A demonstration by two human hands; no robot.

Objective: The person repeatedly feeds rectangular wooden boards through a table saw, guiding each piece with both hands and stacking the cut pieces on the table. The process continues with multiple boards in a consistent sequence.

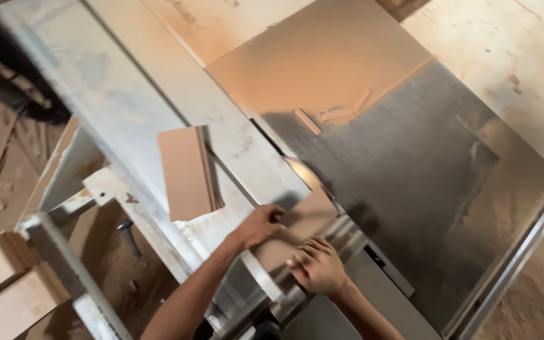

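Saw table (410,164) — offcuts (338,113); boards (187,171)
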